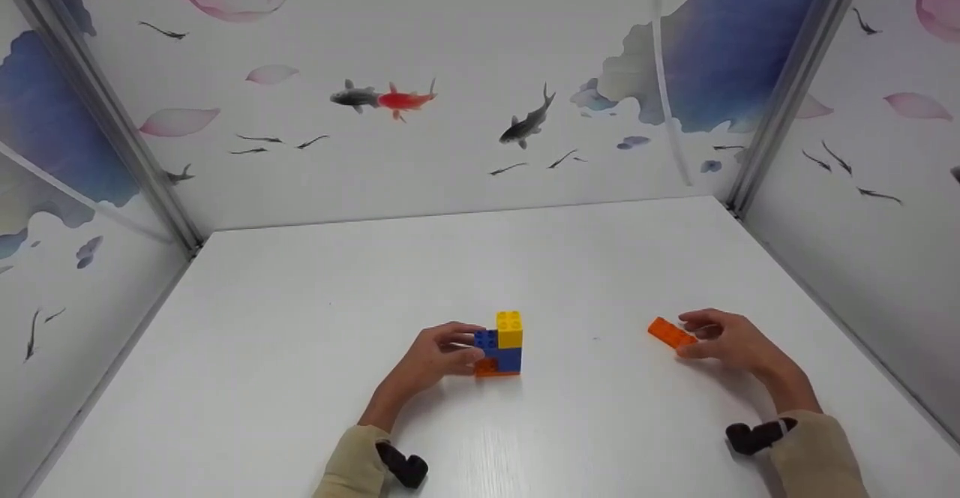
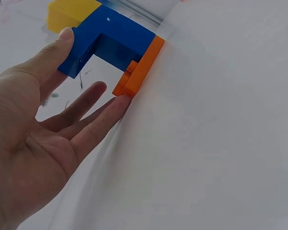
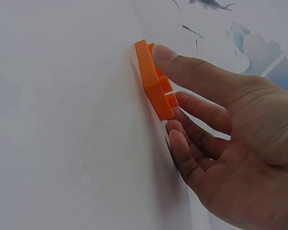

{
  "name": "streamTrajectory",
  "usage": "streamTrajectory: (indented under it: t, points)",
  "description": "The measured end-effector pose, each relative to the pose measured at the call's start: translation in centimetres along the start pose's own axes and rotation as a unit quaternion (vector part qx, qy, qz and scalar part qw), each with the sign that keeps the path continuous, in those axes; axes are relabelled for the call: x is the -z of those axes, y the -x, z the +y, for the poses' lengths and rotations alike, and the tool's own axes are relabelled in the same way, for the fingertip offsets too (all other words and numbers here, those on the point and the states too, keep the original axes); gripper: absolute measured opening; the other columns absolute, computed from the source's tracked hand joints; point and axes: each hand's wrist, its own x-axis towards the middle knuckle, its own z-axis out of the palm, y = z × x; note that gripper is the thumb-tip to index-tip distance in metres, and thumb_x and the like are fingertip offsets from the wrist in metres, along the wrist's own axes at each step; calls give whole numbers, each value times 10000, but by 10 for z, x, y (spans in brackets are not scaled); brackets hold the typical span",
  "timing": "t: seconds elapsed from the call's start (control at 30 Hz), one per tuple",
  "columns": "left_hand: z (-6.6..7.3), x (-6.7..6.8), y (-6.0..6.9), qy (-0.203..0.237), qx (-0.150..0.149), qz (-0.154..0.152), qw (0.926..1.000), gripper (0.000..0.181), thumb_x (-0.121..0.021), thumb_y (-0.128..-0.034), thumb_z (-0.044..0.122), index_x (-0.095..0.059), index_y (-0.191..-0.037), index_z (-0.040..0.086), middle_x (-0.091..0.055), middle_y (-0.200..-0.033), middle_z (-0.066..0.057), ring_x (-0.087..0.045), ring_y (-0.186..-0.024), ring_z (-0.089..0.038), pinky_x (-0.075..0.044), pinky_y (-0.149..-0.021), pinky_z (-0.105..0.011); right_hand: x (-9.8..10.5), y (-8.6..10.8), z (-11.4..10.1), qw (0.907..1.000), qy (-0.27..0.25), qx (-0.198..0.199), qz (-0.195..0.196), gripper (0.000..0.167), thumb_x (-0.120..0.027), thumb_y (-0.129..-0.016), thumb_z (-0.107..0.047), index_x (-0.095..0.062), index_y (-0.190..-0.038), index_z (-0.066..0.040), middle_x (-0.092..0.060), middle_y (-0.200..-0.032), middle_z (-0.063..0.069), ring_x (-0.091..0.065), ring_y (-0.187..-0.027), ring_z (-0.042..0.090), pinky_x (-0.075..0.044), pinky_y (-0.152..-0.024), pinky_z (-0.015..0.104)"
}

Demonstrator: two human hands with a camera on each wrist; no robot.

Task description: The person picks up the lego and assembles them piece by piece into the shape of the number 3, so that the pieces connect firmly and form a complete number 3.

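Observation:
A stack of building blocks stands on the table: an orange plate (image 1: 509,373) at the bottom, blue bricks (image 1: 509,359) above, and a yellow brick (image 1: 509,328) on top at the right. My left hand (image 1: 437,355) pinches the blue part at its left end, thumb in front and fingers partly hidden behind. A lower fingertip (image 2: 117,103) reaches the orange plate's end. To the right, a loose orange studded block (image 1: 666,331) lies flat on the table. My right hand (image 1: 729,339) is spread around its right end, the thumb (image 3: 165,53) at its near side and the other fingers loosely bent.
The white tabletop (image 1: 300,378) is enclosed by a back wall (image 1: 450,168) and side walls printed with fish and petals. Metal posts (image 1: 780,85) stand at the back corners. Black wrist devices (image 1: 757,438) sit by both sleeves.

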Motion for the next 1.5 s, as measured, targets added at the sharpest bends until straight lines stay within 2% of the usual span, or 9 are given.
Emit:
streamTrajectory:
  t: [0.17,0.4,0.6,0.83,1.0,1.33,1.5]
  points:
    - [0,0,-1,-36,-49,-10,10000,486,-691,-949,337,-597,-1360,95,-601,-1361,-203,-663,-1142,-280,-604,-901,-377,-1,0,-2,9999,46,-98,23,679,-834,-811,-330,-571,-1354,-18,-596,-1307,212,-539,-1126,291,-508,-874,276]
    - [0,0,0,-24,-93,-34,9999,490,-686,-954,329,-590,-1362,75,-604,-1352,-213,-667,-1140,-286,-606,-898,-381,-3,-2,1,9999,35,-13,116,605,-828,-823,-270,-593,-1308,6,-621,-1213,187,-545,-1049,263,-509,-801,200]
    - [0,1,0,-7,-171,-74,9998,476,-680,-960,306,-589,-1364,71,-605,-1343,-218,-668,-1138,-282,-607,-894,-382,-3,-3,3,9997,-139,86,169,585,-808,-844,-277,-597,-1316,-4,-623,-1235,198,-562,-1048,255,-515,-790,157]
    - [1,0,0,-37,-173,-73,9998,469,-680,-960,305,-592,-1363,81,-610,-1338,-213,-668,-1130,-274,-607,-894,-379,-1,-4,1,9995,-263,40,198,608,-802,-847,-338,-594,-1333,-38,-597,-1297,218,-570,-1092,276,-538,-854,231]
    - [1,0,0,-26,-117,-54,9999,475,-682,-958,317,-593,-1360,80,-609,-1343,-212,-666,-1137,-277,-607,-892,-382,2,-3,-8,9987,-431,85,266,554,-770,-882,-310,-592,-1338,-51,-599,-1319,211,-573,-1131,282,-557,-861,248]
    - [0,-1,1,-8,-140,-91,9999,469,-679,-959,318,-598,-1360,90,-613,-1333,-204,-665,-1116,-260,-606,-896,-390,6,3,-40,9946,-543,642,608,471,-759,-895,-299,-641,-1276,-48,-634,-1291,199,-581,-1119,289,-537,-807,167]
    - [0,0,-1,-43,-106,-57,9999,472,-686,-952,333,-603,-1352,97,-615,-1338,-199,-668,-1113,-259,-608,-890,-382,5,4,-54,9927,-587,878,577,441,-761,-895,-278,-654,-1260,-55,-637,-1276,191,-601,-1097,284,-552,-810,161]
